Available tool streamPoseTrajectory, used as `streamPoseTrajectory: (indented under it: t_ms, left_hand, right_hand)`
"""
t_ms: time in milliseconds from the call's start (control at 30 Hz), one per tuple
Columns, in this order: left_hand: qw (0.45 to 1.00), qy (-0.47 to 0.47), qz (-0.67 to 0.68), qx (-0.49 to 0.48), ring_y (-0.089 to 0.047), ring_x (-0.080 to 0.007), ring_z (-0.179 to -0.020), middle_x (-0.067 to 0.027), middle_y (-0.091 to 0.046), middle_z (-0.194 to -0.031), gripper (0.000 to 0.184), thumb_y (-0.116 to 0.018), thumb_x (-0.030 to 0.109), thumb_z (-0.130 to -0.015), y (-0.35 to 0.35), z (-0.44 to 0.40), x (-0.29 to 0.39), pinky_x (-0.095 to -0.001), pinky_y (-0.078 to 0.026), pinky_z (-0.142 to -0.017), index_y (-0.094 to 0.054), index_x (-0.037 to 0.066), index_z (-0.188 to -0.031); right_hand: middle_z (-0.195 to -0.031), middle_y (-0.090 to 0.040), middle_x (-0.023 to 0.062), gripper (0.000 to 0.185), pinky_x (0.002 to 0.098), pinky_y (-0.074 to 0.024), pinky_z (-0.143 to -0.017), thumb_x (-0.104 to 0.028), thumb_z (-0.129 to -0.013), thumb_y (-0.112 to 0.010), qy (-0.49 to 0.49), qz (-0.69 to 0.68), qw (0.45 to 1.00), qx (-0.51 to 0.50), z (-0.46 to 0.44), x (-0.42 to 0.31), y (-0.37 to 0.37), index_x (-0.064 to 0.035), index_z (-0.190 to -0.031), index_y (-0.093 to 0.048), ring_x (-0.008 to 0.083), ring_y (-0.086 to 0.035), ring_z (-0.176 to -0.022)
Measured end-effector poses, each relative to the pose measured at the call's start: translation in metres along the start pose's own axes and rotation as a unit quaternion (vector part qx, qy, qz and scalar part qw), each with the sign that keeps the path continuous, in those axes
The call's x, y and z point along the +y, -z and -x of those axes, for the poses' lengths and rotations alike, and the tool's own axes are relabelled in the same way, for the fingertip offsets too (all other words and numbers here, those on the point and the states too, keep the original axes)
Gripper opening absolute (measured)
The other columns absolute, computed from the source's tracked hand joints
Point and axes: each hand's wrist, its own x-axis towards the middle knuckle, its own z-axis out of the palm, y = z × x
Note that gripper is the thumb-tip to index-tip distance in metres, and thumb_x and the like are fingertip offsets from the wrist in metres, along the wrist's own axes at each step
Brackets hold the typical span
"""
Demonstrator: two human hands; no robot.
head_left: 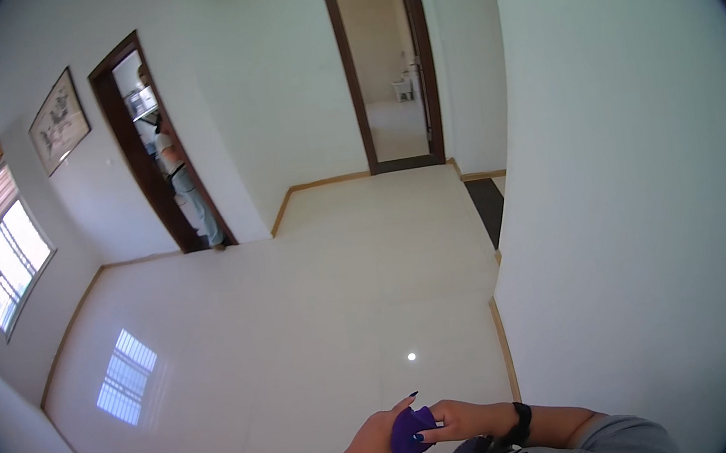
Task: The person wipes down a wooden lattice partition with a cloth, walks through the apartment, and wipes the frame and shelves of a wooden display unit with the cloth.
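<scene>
Low in the view, in front of my body, both my hands meet at a bunched purple cloth (409,437). My left hand (374,436) is behind and to the left of it, one dark-nailed finger sticking up past the cloth. Its other fingers are hidden by the cloth. From the right, my right hand (455,420) pinches the cloth, its thumb lying across the front. A black band goes round each wrist.
A glossy pale floor (303,326) stretches ahead, and a white wall (633,191) rises close on the right. A person (183,181) stands in the dark-framed doorway at left. Another doorway (388,67) lies straight ahead. A window (8,259) is far left.
</scene>
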Motion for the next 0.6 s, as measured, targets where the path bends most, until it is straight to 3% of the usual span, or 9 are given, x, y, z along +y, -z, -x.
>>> streamPoseTrajectory:
  t_ms: [133,267,367,467,600]
  left_hand:
    - [0.998,-0.055,-0.004,-0.039,-0.063,-0.0325,-0.08,-0.0132,-0.066,-0.087,0.076,-0.074,0.026,-0.07,0.022,-0.101,-0.044,-0.0362,-0.049,-0.075,-0.038,0.001,-0.132]
    - [0.993,-0.106,-0.016,-0.052,-0.063,-0.0329,-0.078,-0.0128,-0.065,-0.086,0.076,-0.075,0.028,-0.07,0.038,-0.205,-0.081,-0.0361,-0.049,-0.073,-0.039,0.002,-0.132]
    - [0.993,-0.083,0.005,-0.079,-0.063,-0.0334,-0.079,-0.0133,-0.065,-0.088,0.072,-0.073,0.027,-0.071,0.061,-0.288,-0.097,-0.0367,-0.049,-0.073,-0.041,0.004,-0.131]
    - [0.991,-0.07,-0.038,-0.107,-0.063,-0.0341,-0.08,-0.0139,-0.065,-0.089,0.063,-0.071,0.024,-0.072,0.089,-0.376,-0.112,-0.0379,-0.049,-0.072,-0.044,0.007,-0.127]
    - [0.988,-0.077,-0.039,-0.131,-0.063,-0.0346,-0.081,-0.0151,-0.065,-0.089,0.046,-0.069,0.019,-0.071,0.128,-0.481,-0.117,-0.0384,-0.05,-0.072,-0.052,0.008,-0.113]
  right_hand:
    - [-0.09,-0.066,0.0099,0.033,0.0303,-0.0466,-0.079,-0.033,-0.091,-0.054,-0.01,-0.065,0.995,0.079,-0.026,0.031,0.07,-0.0021,-0.101,-0.062,0.0172,-0.061,-0.082]
    - [-0.088,-0.067,0.0085,0.032,0.0284,-0.0468,-0.078,-0.032,-0.091,-0.055,-0.028,-0.08,0.992,0.093,-0.05,0.073,0.164,-0.0021,-0.102,-0.063,0.0139,-0.06,-0.083]
    - [-0.086,-0.067,0.0083,0.033,0.0284,-0.0472,-0.077,-0.032,-0.091,-0.055,-0.051,-0.065,0.993,0.089,-0.073,0.092,0.244,-0.0015,-0.101,-0.063,0.0133,-0.06,-0.081]
    - [-0.083,-0.067,0.008,0.034,0.0285,-0.0474,-0.076,-0.033,-0.091,-0.055,-0.041,-0.045,0.992,0.114,-0.09,0.09,0.326,-0.0004,-0.099,-0.063,0.0133,-0.059,-0.077]
    - [-0.083,-0.065,0.0052,0.034,0.0275,-0.0462,-0.078,-0.032,-0.092,-0.054,-0.034,-0.135,0.981,0.137,-0.099,0.121,0.426,-0.0005,-0.103,-0.061,0.0116,-0.057,-0.077]
